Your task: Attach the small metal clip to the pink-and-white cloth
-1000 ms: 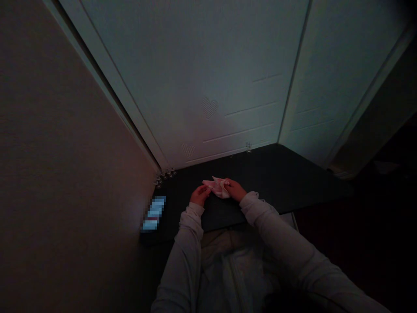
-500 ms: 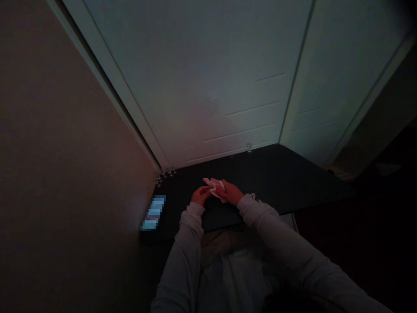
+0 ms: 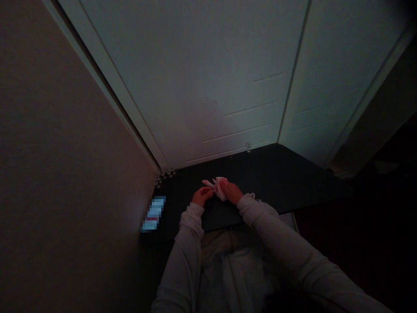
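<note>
A crumpled pale cloth or tissue (image 3: 221,193), tinted pink by the light, is bunched in my right hand (image 3: 232,191), whose fingers are closed around it. One thin end of it points to the left, above my left fingertips. My left hand (image 3: 202,196) is closed in a pinch at the left side of the cloth. Something small and light seems to sit at its fingertips, but it is too dark to name. Both hands are over the near middle of a black tabletop (image 3: 260,174).
Several small clear glass-like pieces (image 3: 165,174) cluster in the table's back left corner. Another clear piece (image 3: 248,147) stands at the back edge. A lit, blurred-out phone-like screen (image 3: 153,214) is at the left. A white panel with heart patterns (image 3: 208,107) rises behind; a wall (image 3: 81,174) borders the left.
The cloth has been bunched and turned more upright in my right hand. My left hand has drawn slightly away from it, fingertips still pinched.
</note>
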